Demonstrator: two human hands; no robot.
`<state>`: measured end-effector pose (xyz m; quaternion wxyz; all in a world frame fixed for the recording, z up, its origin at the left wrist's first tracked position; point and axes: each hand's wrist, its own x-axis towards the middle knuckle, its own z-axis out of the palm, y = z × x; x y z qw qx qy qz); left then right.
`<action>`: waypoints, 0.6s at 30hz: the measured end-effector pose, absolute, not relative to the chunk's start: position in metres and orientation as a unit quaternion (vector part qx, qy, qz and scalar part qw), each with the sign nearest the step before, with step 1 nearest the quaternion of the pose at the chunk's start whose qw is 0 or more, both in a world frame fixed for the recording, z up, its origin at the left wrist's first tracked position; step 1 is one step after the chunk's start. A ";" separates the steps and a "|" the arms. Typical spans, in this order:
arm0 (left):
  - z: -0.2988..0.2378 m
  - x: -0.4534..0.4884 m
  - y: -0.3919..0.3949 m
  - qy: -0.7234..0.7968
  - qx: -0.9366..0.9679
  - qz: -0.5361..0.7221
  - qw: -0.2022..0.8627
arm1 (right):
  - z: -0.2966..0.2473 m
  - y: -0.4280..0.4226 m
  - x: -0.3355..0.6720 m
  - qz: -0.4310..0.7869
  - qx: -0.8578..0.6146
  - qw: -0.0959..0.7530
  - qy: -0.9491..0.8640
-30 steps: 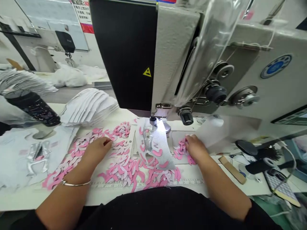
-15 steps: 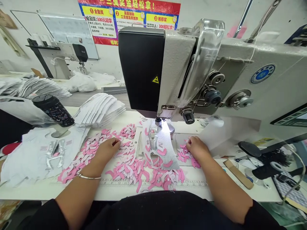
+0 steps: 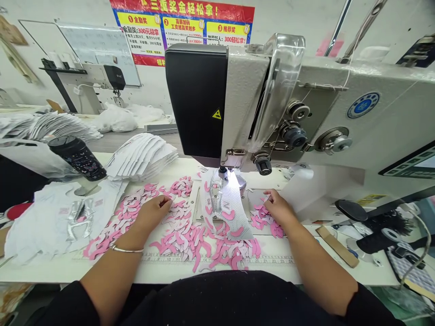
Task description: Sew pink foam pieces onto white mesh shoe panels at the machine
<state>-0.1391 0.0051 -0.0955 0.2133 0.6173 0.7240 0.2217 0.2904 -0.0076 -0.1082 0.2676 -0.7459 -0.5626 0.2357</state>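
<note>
Below a poster (image 3: pixel 181 20) (“300元”), “N” silver fabric (image 3: pixel 235 197), left hand (image 3: pixel 152 213), right hand (image 3: pixel 280 209) — fingers curled, hold unclear

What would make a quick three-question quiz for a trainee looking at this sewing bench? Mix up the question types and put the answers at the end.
1. Multiple choice: which is nearest the right hand?
A) the black cup
B) a small heap of pink pieces
C) the stack of white sheets

2. True or false: the silver fabric lies between the left hand and the right hand.

3. Fill in the blank: the bracelet is on the ____ wrist.

Key: 1. B. 2. True. 3. Left.
</note>
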 end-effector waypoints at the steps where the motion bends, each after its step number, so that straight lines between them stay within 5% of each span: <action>1: -0.095 -0.139 0.005 0.724 0.616 0.225 0.213 | -0.108 -0.008 0.291 0.253 -0.736 0.288 -0.558; 13: -0.086 -0.137 -0.007 0.703 0.612 0.321 0.166 | -0.100 -0.023 0.280 0.383 -0.578 0.542 -0.474; 18: -0.057 -0.096 -0.049 0.580 0.720 0.368 0.101 | -0.073 -0.063 0.249 0.433 -0.497 0.564 -0.498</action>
